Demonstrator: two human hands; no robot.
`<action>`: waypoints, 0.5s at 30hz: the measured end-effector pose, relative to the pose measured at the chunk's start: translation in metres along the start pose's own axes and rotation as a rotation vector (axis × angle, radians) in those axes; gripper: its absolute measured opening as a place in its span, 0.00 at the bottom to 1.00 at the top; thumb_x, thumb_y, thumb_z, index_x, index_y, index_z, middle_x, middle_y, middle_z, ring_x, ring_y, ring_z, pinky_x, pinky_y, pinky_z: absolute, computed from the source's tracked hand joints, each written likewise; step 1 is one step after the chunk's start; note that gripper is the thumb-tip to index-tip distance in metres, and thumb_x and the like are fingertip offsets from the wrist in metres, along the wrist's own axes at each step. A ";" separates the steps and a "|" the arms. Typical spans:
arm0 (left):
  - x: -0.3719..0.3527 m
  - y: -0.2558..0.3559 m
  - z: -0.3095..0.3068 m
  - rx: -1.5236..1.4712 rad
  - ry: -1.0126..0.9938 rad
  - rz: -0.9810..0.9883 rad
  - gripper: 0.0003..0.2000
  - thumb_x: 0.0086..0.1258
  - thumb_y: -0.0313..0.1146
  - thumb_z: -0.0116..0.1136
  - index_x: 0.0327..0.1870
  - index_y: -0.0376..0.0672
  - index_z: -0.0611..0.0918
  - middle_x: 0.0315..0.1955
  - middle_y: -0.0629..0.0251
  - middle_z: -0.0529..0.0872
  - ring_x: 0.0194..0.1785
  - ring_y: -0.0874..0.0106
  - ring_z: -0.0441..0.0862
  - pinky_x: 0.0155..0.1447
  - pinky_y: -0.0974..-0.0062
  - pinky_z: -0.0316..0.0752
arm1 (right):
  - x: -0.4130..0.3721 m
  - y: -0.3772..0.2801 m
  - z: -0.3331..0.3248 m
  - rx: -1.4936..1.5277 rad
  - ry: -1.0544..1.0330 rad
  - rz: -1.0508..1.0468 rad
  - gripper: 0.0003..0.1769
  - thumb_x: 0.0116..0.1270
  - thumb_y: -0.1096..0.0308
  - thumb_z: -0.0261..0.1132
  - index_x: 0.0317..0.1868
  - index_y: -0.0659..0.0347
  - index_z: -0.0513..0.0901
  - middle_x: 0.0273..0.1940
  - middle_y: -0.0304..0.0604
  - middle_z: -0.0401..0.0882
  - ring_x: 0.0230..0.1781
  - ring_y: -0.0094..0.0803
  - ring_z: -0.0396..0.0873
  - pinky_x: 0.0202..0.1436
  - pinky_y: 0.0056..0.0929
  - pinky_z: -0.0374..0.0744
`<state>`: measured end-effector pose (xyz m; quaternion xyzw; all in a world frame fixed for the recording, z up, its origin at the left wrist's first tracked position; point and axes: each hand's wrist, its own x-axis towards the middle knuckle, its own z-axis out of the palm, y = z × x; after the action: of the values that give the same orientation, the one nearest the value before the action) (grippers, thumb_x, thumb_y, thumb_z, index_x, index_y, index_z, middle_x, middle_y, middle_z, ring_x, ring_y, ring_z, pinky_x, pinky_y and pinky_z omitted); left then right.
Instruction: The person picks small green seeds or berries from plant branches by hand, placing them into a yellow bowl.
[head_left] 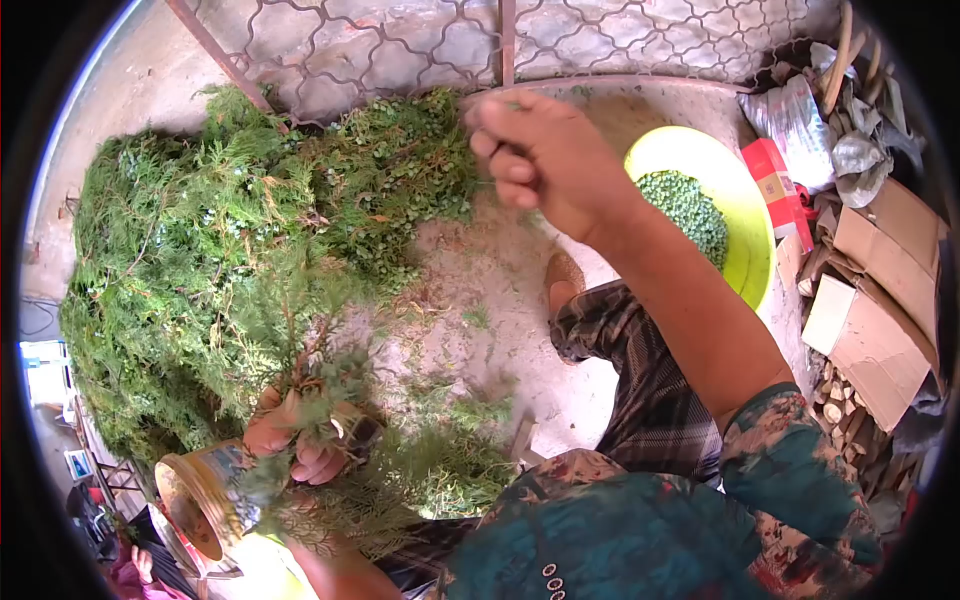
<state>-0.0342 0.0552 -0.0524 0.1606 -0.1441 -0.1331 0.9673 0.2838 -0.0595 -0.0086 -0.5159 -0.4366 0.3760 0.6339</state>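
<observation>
Your view is bright, with glare at the lower left and a washed-out floor (480, 300); soft shadow dulls the far wall (400, 45). Fisheye distortion bends the edges into black corners, and motion blurs your raised hand (535, 150).

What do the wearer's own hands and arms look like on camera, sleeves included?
Both the right hand and left hand show no glove. The right sleeve is short, ending near the elbow: dark teal with tan-pink and reddish floral patches. No cuff shows on the left forearm, which foliage partly hides.
</observation>
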 end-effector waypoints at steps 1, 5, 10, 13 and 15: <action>-0.001 -0.008 0.008 0.010 -0.007 0.009 0.15 0.70 0.42 0.46 0.38 0.37 0.76 0.16 0.63 0.78 0.12 0.78 0.68 0.17 0.77 0.63 | 0.006 -0.006 -0.008 0.439 0.109 0.274 0.11 0.66 0.63 0.55 0.34 0.62 0.75 0.32 0.45 0.77 0.28 0.34 0.77 0.22 0.31 0.75; -0.003 -0.014 0.015 0.000 0.633 0.216 0.19 0.63 0.48 0.52 0.39 0.37 0.76 0.16 0.66 0.78 0.14 0.78 0.72 0.19 0.78 0.68 | -0.009 0.012 0.008 0.928 -0.189 0.547 0.16 0.68 0.58 0.51 0.34 0.64 0.75 0.36 0.51 0.77 0.30 0.34 0.79 0.20 0.31 0.77; -0.002 -0.011 -0.013 0.054 -0.042 0.076 0.17 0.66 0.48 0.49 0.36 0.41 0.76 0.18 0.70 0.77 0.18 0.77 0.72 0.25 0.79 0.68 | -0.025 0.009 0.038 0.980 -0.200 0.665 0.18 0.70 0.56 0.50 0.40 0.66 0.74 0.42 0.55 0.75 0.40 0.42 0.79 0.36 0.43 0.84; 0.006 -0.008 0.008 0.029 0.115 0.096 0.15 0.63 0.43 0.55 0.33 0.37 0.76 0.15 0.67 0.76 0.10 0.78 0.68 0.16 0.80 0.65 | -0.026 0.005 0.042 0.996 -0.193 0.645 0.16 0.69 0.59 0.51 0.42 0.66 0.73 0.44 0.55 0.75 0.42 0.44 0.79 0.41 0.45 0.83; -0.001 -0.013 0.017 0.077 0.339 0.400 0.11 0.66 0.39 0.53 0.35 0.38 0.76 0.25 0.63 0.79 0.15 0.78 0.72 0.18 0.81 0.66 | -0.026 0.005 0.044 0.989 -0.185 0.634 0.13 0.68 0.62 0.53 0.41 0.65 0.72 0.41 0.53 0.75 0.41 0.45 0.79 0.41 0.46 0.83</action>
<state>-0.0432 0.0384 -0.0418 0.1858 -0.0139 0.0951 0.9779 0.2330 -0.0685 -0.0140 -0.2297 -0.0879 0.7492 0.6150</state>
